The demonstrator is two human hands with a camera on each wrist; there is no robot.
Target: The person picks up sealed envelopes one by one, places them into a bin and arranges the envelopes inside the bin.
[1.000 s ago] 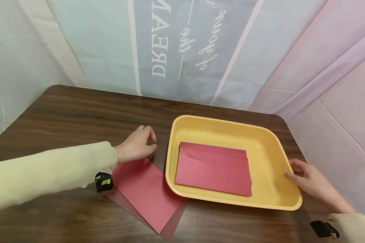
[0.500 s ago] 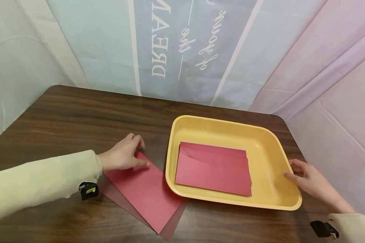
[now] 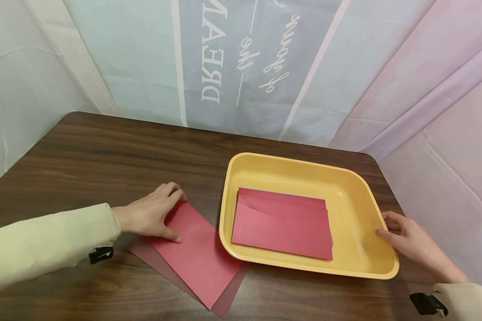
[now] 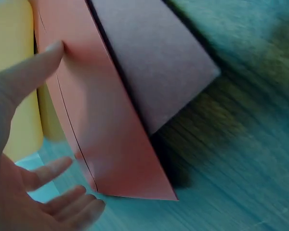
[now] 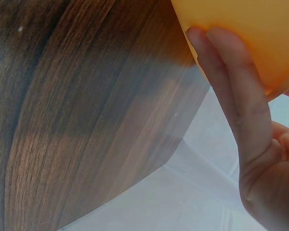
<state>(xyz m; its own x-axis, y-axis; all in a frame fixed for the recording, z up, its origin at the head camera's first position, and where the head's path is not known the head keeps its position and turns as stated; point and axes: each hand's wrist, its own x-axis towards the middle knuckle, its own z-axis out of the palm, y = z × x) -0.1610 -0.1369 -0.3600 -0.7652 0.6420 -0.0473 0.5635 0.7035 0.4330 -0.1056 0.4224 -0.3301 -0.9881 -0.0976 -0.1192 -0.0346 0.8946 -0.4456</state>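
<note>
My left hand [image 3: 150,214] spans the upper left end of a red envelope [image 3: 201,249] lying on the table. In the left wrist view its thumb [image 4: 48,55] touches the envelope's face, while the other fingers [image 4: 62,207] spread loosely by the edge. Under it, at an angle, lies a darker red envelope [image 3: 225,298], mostly covered. My right hand [image 3: 413,238] grips the right wall of a yellow tray [image 3: 357,223], thumb inside and fingers outside. Inside the tray rests a small stack of red envelopes [image 3: 281,227], the top one flap side up.
Both loose envelopes lie against or under the tray's near left corner. The dark wooden table [image 3: 104,160] extends to the left and behind. A printed cloth backdrop [image 3: 249,67] rises along its far edge, with pale cloth at both sides.
My left hand has moved left and towards me, from above the table near the tray onto the loose red envelope's end. The right hand and the tray have stayed put.
</note>
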